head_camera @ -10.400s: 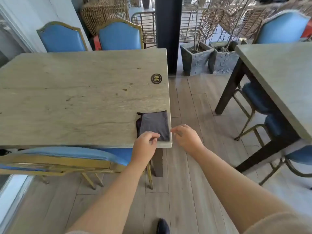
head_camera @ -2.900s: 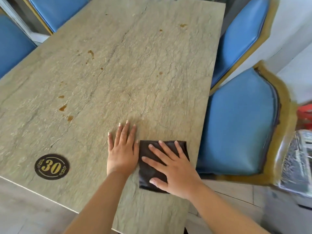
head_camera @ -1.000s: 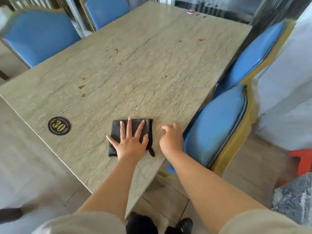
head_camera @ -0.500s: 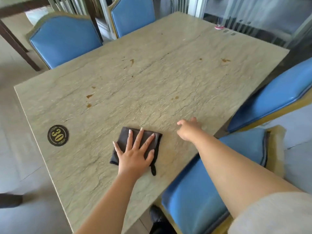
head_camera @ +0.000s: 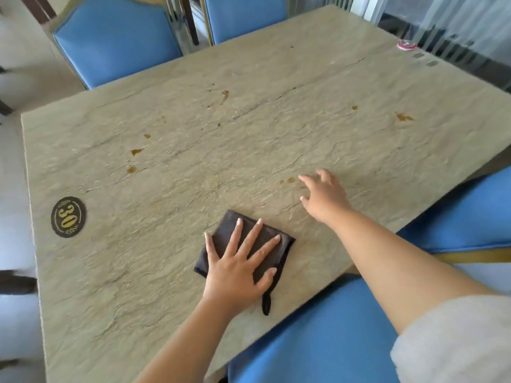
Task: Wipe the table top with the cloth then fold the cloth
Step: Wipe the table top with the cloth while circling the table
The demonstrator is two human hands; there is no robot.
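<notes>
Head view, looking down. Large rectangular stone-look table top, beige-green, rough veined texture, matte. Brown dried stains scattered across its middle and toward the far right edge; one small stain sits just beyond my right fingertips. Blue padded chairs with gold trim along the far edge; another blue seat against the near right edge, under my right arm. Black oval number plaque reading 30 near the left edge.

Dark brown folded cloth, soft and squarish, lies flat near the near right edge, a thin loop trailing from it toward me. My left hand is flat on top of it, fingers spread, pressing down rather than gripping. The cloth's far corner points away toward the stained middle of the table.

My right hand is loose and half-curled, holding nothing, fingertips at or just above the bare stone, to the right of the cloth and farther out; contact unclear.

Judgement: wiping barely started. Left hand owns the cloth; stains lie ahead and to the left, so the push goes away from me. Rough surface may drag the fabric and bunch it.
</notes>
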